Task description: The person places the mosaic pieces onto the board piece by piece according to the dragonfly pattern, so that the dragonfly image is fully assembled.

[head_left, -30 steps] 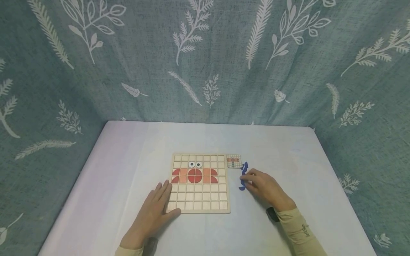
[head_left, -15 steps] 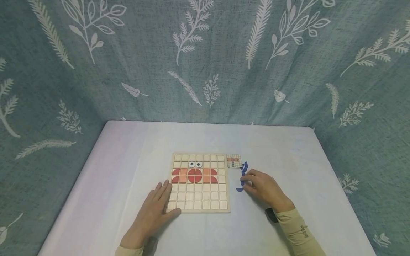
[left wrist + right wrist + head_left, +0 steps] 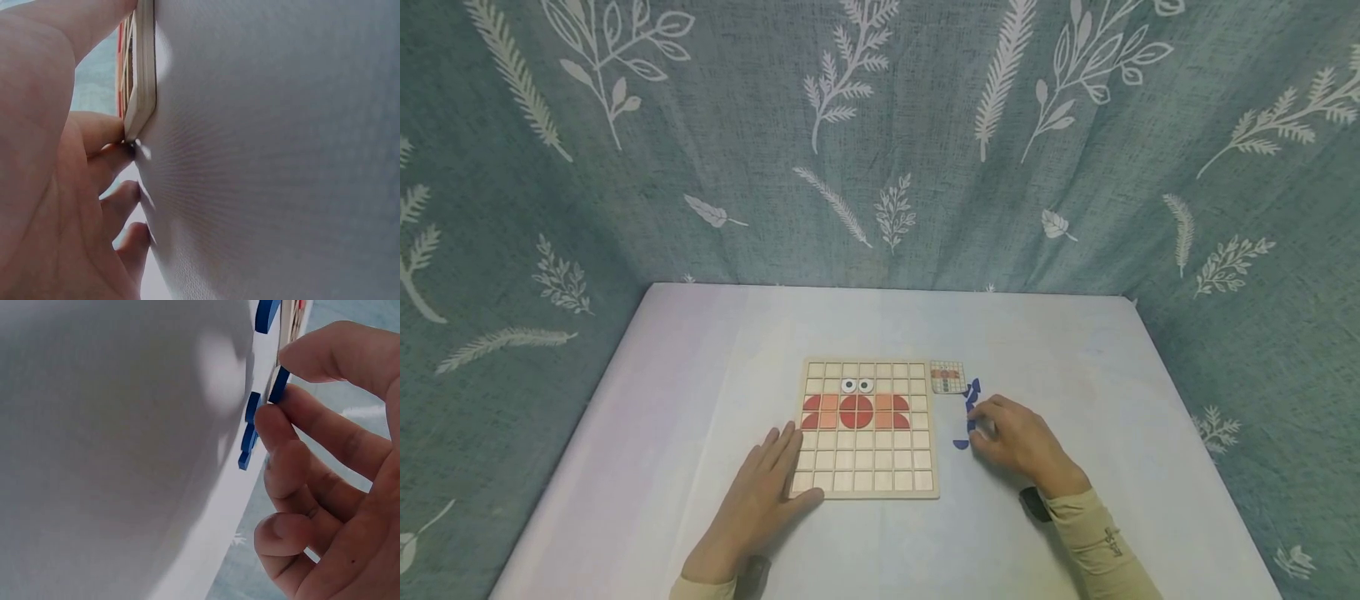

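A wooden grid board lies on the table, with red rounded, orange square and two eye pieces set in its upper half. My left hand lies at its lower left corner, fingers along the left edge and thumb at the front edge. In the left wrist view, fingertips touch the board's corner. Right of the board, my right hand is over a column of blue pieces. In the right wrist view its thumb and index finger pinch one blue piece. A blue half-round piece lies apart, nearer the board.
A small pattern card lies by the board's upper right corner, showing a similar figure on a grid. A white cloth covers the table. Teal leaf-print curtain encloses the back and sides.
The nearest blue half-round piece has shifted slightly left, toward the board, away from the column. My right fingers have drawn back a little to the right. The left hand and board have stayed put.
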The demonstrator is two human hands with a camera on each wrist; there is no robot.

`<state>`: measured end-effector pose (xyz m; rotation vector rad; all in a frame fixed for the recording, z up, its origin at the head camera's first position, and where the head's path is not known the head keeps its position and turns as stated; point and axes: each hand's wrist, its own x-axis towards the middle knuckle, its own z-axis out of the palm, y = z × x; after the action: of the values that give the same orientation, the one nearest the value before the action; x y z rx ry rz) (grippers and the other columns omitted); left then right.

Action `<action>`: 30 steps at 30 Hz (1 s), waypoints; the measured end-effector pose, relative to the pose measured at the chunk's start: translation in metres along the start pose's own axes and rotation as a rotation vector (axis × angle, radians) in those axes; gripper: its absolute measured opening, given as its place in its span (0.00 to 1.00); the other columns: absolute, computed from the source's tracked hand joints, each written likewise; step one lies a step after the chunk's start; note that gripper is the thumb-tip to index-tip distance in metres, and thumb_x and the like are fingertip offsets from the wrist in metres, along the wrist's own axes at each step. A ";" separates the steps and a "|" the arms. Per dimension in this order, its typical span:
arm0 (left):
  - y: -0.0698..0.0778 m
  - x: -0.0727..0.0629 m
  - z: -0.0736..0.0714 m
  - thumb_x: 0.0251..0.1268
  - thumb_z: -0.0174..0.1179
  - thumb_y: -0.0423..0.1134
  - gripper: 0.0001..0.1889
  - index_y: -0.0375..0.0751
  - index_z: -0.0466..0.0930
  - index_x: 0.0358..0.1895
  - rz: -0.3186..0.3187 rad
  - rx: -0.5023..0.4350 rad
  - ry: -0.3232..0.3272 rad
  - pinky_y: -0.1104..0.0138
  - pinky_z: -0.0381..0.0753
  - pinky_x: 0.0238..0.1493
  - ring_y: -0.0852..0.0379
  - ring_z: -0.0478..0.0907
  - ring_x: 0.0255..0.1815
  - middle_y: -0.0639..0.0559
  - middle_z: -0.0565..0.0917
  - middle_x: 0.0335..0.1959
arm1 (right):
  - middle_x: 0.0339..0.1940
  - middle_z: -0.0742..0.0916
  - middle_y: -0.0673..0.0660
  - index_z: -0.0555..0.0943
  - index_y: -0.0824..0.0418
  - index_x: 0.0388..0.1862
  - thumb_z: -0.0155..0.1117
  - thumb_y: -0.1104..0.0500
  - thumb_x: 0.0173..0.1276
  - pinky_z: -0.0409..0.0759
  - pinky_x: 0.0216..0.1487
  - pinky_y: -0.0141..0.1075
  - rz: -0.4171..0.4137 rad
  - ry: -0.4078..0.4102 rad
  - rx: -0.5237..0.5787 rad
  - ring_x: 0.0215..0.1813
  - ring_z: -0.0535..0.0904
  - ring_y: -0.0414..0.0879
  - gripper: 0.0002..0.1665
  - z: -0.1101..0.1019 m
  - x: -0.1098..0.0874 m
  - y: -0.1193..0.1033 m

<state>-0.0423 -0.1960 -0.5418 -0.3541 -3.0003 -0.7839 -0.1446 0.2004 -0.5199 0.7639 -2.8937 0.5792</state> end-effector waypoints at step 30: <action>0.001 0.000 0.000 0.64 0.66 0.61 0.49 0.33 0.58 0.78 -0.015 0.001 -0.018 0.43 0.50 0.78 0.37 0.51 0.80 0.40 0.59 0.80 | 0.35 0.87 0.50 0.85 0.59 0.38 0.76 0.63 0.52 0.85 0.40 0.36 -0.175 0.117 0.143 0.37 0.82 0.45 0.14 0.007 0.018 -0.020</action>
<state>-0.0419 -0.1954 -0.5411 -0.3412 -3.0235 -0.7847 -0.1502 0.1733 -0.5165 0.9553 -2.6674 0.7876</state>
